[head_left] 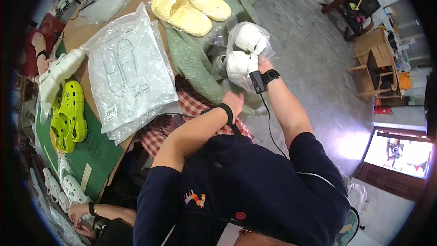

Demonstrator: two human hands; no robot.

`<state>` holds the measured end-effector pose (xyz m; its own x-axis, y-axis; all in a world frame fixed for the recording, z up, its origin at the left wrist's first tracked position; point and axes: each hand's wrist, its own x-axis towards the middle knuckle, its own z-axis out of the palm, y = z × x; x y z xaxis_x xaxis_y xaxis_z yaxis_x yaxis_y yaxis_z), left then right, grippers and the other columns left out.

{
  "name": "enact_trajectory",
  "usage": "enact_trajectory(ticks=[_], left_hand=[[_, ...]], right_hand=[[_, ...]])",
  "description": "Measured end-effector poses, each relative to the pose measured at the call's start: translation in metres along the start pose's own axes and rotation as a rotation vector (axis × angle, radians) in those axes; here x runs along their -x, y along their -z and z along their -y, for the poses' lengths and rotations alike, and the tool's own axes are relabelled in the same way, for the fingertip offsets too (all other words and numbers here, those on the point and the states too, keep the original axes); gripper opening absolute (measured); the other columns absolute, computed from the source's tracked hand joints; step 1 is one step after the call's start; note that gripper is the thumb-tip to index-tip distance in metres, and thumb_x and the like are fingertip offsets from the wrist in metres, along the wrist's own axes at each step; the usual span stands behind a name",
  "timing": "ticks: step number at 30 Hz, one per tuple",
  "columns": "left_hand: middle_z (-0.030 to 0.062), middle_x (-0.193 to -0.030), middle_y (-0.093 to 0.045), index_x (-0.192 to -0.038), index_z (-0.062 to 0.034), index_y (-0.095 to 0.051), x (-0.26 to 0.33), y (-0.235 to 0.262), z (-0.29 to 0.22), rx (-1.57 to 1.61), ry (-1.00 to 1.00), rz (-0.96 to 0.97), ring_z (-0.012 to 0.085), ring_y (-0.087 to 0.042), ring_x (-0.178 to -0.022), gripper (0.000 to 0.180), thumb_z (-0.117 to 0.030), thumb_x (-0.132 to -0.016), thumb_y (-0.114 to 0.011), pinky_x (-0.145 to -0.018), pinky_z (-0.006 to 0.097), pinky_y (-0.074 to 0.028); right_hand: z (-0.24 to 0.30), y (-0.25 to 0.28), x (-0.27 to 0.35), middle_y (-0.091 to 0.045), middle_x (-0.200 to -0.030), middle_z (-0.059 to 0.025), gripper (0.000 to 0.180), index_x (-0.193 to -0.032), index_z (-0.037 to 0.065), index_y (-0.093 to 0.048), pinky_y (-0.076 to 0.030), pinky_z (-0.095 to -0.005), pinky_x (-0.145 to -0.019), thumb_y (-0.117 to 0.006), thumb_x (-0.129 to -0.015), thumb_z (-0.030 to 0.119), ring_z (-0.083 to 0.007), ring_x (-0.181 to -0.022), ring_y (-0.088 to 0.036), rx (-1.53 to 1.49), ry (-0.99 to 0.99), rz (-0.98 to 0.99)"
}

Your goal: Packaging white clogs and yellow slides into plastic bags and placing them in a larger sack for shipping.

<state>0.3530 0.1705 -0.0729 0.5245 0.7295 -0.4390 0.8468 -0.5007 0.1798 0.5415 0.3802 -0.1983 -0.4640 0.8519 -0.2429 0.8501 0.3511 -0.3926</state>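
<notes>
My right hand [265, 65] grips a clear plastic bag [270, 51] with a pair of chunky white shoes [242, 64] inside, held out above a green woven sack [186, 59]. Part of the hand is hidden behind the bag and its wrist device. My left hand [234, 103] is closed low over the near side of the sack, its fingers curled; what they hold, if anything, does not show. Between the sack's folds a white and grey object [220, 64] shows in part. Pale yellow slides [193, 9] in clear plastic lie just beyond.
A large clear printed bag [132, 68] lies on the table [102, 164] at left, beside lime-green clogs [69, 116]. One co-worker's hand [43, 61] is by white clogs [59, 73]; another's hands [81, 214] work among speckled clogs. A chair [357, 9] and wooden cabinet [375, 59] stand right.
</notes>
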Motion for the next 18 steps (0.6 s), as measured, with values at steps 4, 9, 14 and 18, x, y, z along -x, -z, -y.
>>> enact_trajectory(ticks=[4,9,14,18], left_hand=[[0.0157,-0.087,-0.069,-0.081,-0.0024,-0.068,0.013,0.016,0.003,0.178,-0.178,0.145,0.0317,-0.067,-0.083,0.021,-0.021,-0.083,-0.058,-0.071,0.043,-0.052],[0.0143,-0.092,-0.063,-0.092,-0.004,-0.062,0.071,0.066,-0.014,0.268,-0.445,-0.323,0.0347,-0.063,-0.089,0.018,-0.016,-0.08,-0.056,-0.073,0.046,-0.049],[0.0135,-0.088,-0.06,-0.097,-0.0064,-0.055,0.093,0.111,-0.03,0.553,-0.419,-0.237,0.0364,-0.06,-0.088,0.019,-0.014,-0.079,-0.055,-0.071,0.046,-0.048],[0.0106,-0.086,-0.06,-0.092,-0.0083,-0.054,0.097,0.121,-0.033,0.548,-0.483,-0.229,0.0343,-0.061,-0.083,0.015,-0.013,-0.078,-0.055,-0.066,0.046,-0.049]], right_hand=[[0.003,0.004,-0.037,-0.063,-0.094,-0.0258,0.021,-0.09,0.0,-0.066,-0.05,-0.0418,-0.079,-0.065,-0.071,0.011,-0.0415,-0.092,-0.059,0.039,0.0,-0.013],[0.027,-0.027,-0.022,-0.063,-0.091,-0.0261,0.019,-0.088,0.0,-0.066,-0.05,-0.042,-0.078,-0.065,-0.072,0.01,-0.0422,-0.09,-0.059,0.064,0.145,0.01],[-0.046,-0.009,-0.031,-0.062,-0.076,-0.0169,0.018,-0.078,-0.002,-0.062,-0.045,-0.0411,-0.064,-0.062,-0.076,0.016,-0.024,-0.066,-0.056,-0.49,-0.488,0.199],[0.031,0.05,-0.008,-0.065,-0.082,-0.0133,0.03,-0.079,-0.004,-0.064,-0.042,-0.0416,-0.061,-0.065,-0.08,0.026,-0.0223,-0.065,-0.052,-0.332,-0.258,0.382]])
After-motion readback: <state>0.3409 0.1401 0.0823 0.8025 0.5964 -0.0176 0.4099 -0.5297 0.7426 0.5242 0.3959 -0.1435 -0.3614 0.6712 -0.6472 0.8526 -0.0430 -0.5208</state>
